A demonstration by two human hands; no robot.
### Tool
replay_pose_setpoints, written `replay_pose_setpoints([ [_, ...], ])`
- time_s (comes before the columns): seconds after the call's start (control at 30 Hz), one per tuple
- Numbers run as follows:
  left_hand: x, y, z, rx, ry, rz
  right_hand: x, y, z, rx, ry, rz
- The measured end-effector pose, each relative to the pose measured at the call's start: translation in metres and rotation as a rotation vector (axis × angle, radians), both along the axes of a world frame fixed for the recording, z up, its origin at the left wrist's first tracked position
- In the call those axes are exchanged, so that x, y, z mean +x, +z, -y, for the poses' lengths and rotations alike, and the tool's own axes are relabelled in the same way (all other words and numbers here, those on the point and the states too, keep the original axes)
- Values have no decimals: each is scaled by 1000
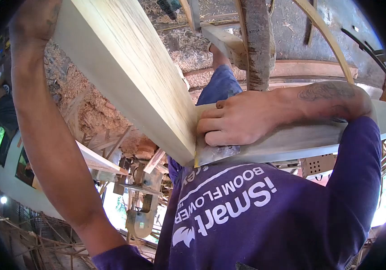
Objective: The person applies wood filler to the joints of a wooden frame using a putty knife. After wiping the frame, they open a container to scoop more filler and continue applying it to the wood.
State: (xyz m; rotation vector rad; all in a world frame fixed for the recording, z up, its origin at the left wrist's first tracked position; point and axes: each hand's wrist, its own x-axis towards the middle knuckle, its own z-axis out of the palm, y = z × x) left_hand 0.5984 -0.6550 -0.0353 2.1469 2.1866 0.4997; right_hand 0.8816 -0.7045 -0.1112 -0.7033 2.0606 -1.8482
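A thick pale timber beam (143, 67) slants from the top left down to a corner near my chest. There it meets a wide grey-white plank (287, 137) that runs off to the right. My right hand (238, 119) lies across this corner, its fingers curled down on a thin greyish sheet (217, 154) with a yellow edge. Just what the sheet is does not show clearly. At the upper left, my left hand (35, 20) is beside the beam's far end; its fingers are dark and cut off by the frame.
Wood shavings (96, 108) lie heaped on the floor below the beam. A rough upright post (258, 45) and a curved wooden strip (328, 33) stand beyond my right arm. A dark power tool (168, 6) is at the top. Wooden framework (143, 211) stands behind me.
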Motion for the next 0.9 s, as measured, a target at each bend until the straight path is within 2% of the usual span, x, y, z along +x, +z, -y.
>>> replay_pose_setpoints([
  [0.1,-2,9,1,-77,51,134,-5,0,3,-30,3,-87],
  [0.17,-1,9,-1,-100,-23,206,-8,0,4,-97,-28,-81],
  [0.23,-6,0,2,2,-78,112,-15,-2,-1,-147,-65,-88],
  [0.3,-4,-11,1,90,-143,26,-27,-2,-6,-211,2,-32],
  [0.37,3,-21,-6,210,110,-17,-31,1,-28,-132,4,-8],
  [0.4,0,-16,-6,211,111,-19,-34,3,-39,-64,26,21],
  [0.47,-6,-1,-3,-3,-32,-10,-26,-2,-51,-16,16,73],
  [0.53,-5,5,-2,-33,-31,40,-14,-5,-51,48,-2,130],
  [0.57,-4,7,-2,-64,-35,83,-8,-9,-40,-32,-103,89],
  [0.6,-4,6,-1,-61,-39,85,-3,-11,-28,-117,-206,47],
  [0.7,-5,0,2,16,-51,126,-2,-8,-2,-156,-260,-18],
  [0.8,-6,-2,0,10,-6,73,0,-1,11,-90,-210,20],
  [0.9,-8,-3,-1,-12,-11,12,1,-3,9,-135,-200,23],
])
